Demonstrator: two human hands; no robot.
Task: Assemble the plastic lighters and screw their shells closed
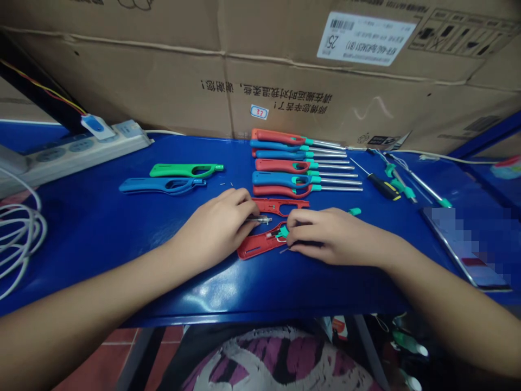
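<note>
My left hand (pixel 228 220) is closed on a small clear part with a metal tip (pixel 262 219), held just above the table. My right hand (pixel 321 236) has its fingers closed at the right end of an open red lighter shell (pixel 254 247), on a green piece (pixel 281 233) set inside it. A second red shell half (pixel 268 205) lies just behind, partly covered by my left fingers. Further back, several red and blue lighters (pixel 277 178) with metal tubes lie in a stack of rows.
Green (pixel 179 170) and blue (pixel 163 185) casings lie left. A screwdriver (pixel 383 186), tube assemblies (pixel 427 187) and a flat device (pixel 472 250) are right. A power strip (pixel 73 155) and white cable (pixel 24 239) sit far left; a cardboard box (pixel 163 81) stands behind.
</note>
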